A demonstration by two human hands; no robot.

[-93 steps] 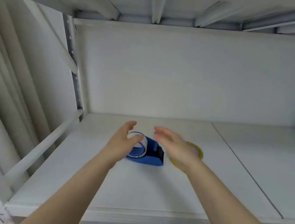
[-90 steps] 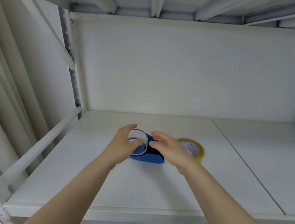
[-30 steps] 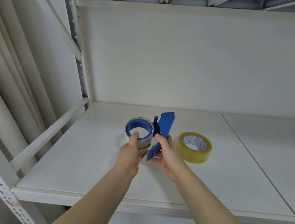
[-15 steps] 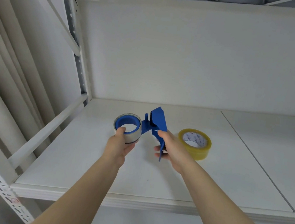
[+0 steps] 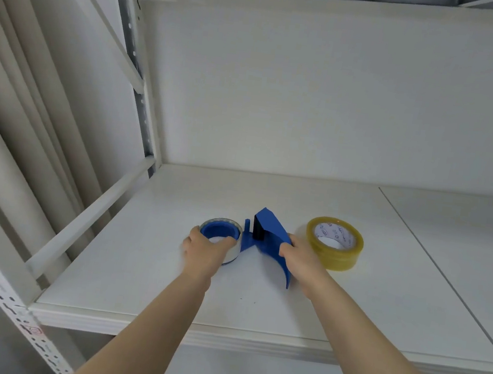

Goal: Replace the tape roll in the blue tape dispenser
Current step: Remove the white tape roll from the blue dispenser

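Note:
The blue tape dispenser sits low over the white shelf, near its middle. My right hand grips its curved blue handle. At the dispenser's left end is the blue hub carrying a thin, nearly used clear tape roll. My left hand is closed around that roll from the near side. A full yellowish tape roll lies flat on the shelf just right of my right hand, apart from the dispenser.
A slanted white rail and a perforated upright bound the shelf on the left. The back wall stands behind the objects. A seam splits the shelf board to the right. Pale curtain folds hang beyond the left frame.
Both hands have lowered the dispenser from mid-air down to the shelf surface, turning it flatter. My left hand stays on the old roll, my right hand on the handle.

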